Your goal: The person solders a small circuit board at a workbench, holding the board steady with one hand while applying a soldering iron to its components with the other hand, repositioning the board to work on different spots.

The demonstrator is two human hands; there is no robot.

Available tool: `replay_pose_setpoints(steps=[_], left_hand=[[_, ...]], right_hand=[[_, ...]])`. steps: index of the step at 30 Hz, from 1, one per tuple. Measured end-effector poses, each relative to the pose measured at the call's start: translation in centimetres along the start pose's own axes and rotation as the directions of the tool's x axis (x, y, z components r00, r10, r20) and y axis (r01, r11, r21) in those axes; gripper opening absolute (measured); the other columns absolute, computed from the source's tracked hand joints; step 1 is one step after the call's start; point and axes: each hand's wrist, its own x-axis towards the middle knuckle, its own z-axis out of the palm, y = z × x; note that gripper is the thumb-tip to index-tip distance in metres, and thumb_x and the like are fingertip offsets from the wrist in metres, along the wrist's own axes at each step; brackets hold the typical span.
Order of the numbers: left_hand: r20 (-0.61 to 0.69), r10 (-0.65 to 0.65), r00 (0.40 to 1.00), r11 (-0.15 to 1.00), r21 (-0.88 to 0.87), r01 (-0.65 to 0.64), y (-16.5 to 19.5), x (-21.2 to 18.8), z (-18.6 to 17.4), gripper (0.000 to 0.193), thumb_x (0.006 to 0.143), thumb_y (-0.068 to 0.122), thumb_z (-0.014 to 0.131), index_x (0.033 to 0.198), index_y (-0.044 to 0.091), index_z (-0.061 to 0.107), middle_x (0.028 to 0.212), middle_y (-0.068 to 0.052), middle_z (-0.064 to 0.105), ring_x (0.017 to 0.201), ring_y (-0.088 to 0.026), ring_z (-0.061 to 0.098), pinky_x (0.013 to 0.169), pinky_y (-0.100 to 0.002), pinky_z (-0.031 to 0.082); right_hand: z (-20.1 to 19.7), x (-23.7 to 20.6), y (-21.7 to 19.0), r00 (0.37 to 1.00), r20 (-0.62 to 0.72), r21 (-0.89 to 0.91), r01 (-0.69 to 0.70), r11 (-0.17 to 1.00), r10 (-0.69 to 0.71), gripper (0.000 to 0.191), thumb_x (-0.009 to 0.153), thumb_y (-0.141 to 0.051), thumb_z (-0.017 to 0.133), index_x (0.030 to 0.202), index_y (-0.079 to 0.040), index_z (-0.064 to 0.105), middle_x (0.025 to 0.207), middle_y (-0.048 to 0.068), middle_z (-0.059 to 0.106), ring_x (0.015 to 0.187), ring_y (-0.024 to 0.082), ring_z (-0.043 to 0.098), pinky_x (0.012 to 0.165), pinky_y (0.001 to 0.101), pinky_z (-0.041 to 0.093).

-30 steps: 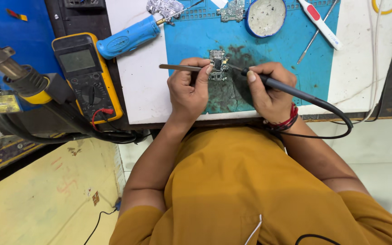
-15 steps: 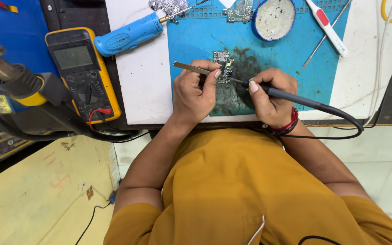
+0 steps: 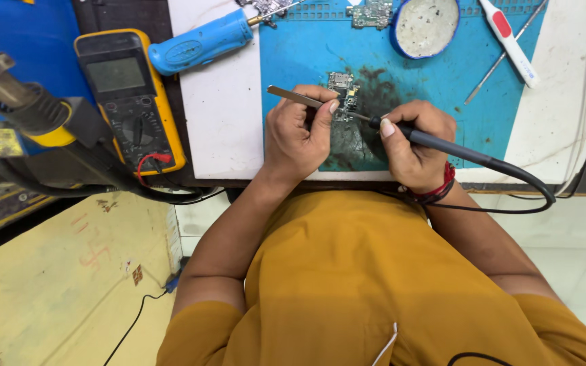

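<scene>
Blue mat covers your worktop; the yellow multimeter sits beyond its left edge. On the mat, your right hand grips the soldering iron pen-style, tip on the small circuit board. Your left hand pinches tweezers, likely steadying a part there.

An electronics repair workshop: a blue work mat at top centre, a yellow multimeter upper left, circuit boards along the top edge.

2 hands, 3 circuit boards, 1 multimeter, 1 soldering iron, 1 tweezers.
</scene>
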Motion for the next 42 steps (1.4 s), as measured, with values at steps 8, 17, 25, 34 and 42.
replay_pose_setpoints(steps=[8, 17, 25, 34, 42], left_hand=[[-0.019, 0.032, 0.999, 0.999, -0.009, -0.032, 0.01, 0.01, 0.01, 0.005, 0.105, 0.006, 0.069, 0.108, 0.003, 0.067, 0.087, -0.004, 0.069, 0.070, -0.009, 0.063, 0.063, -0.025, 0.050], [-0.027, 0.012, 1.000, 1.000, -0.010, -0.012, 0.05, -0.07, 0.12, 0.006, 0.104, 0.006, 0.070, 0.108, 0.003, 0.067, 0.086, -0.004, 0.068, 0.068, -0.008, 0.062, 0.061, -0.025, 0.050], [-0.019, 0.013, 1.000, 1.000, -0.010, -0.013, -0.07, -0.07, 0.14, 0.006, 0.104, 0.006, 0.070, 0.107, 0.003, 0.067, 0.085, -0.003, 0.067, 0.067, -0.007, 0.060, 0.060, -0.025, 0.048], [-0.024, 0.011, 1.000, 1.000, -0.001, -0.011, -0.01, -0.10, 0.09, 0.006, 0.103, 0.006, 0.070, 0.107, 0.004, 0.066, 0.082, -0.003, 0.066, 0.065, -0.007, 0.058, 0.059, -0.025, 0.046], [-0.026, 0.011, 1.000, 1.000, -0.011, -0.011, 0.15, -0.13, 0.06, 0.006, 0.104, 0.005, 0.070, 0.108, 0.004, 0.066, 0.083, -0.003, 0.066, 0.066, -0.008, 0.059, 0.059, -0.025, 0.047]], right_hand=[[-0.02, -0.25, 0.29, 1.000, 0.001, -0.013, 0.026, 1.000, -0.026, 0.007, 0.101, -0.003, 0.068, 0.097, 0.000, 0.064, 0.082, 0.009, 0.064, 0.064, 0.015, 0.059, 0.060, 0.0272, 0.044], [-0.03, -0.31, 0.49, 1.000, -0.002, -0.003, 0.031, 1.000, -0.031, 0.008, 0.102, -0.004, 0.069, 0.097, 0.001, 0.064, 0.082, 0.009, 0.064, 0.062, 0.014, 0.057, 0.059, 0.0265, 0.042], [-0.17, -0.30, 0.57, 0.998, 0.016, -0.007, 0.055, 0.998, -0.055, 0.008, 0.101, -0.003, 0.069, 0.097, 0.001, 0.064, 0.082, 0.009, 0.064, 0.062, 0.014, 0.056, 0.059, 0.0261, 0.042], [-0.15, -0.32, 0.40, 0.999, 0.008, -0.002, 0.041, 0.999, -0.041, 0.007, 0.100, -0.003, 0.068, 0.097, 0.001, 0.064, 0.081, 0.008, 0.063, 0.062, 0.013, 0.056, 0.058, 0.0254, 0.041], [-0.12, -0.44, 0.39, 1.000, -0.013, 0.008, 0.004, 1.000, -0.004, 0.008, 0.102, -0.004, 0.068, 0.097, 0.001, 0.064, 0.081, 0.007, 0.063, 0.061, 0.012, 0.055, 0.058, 0.0251, 0.041]])
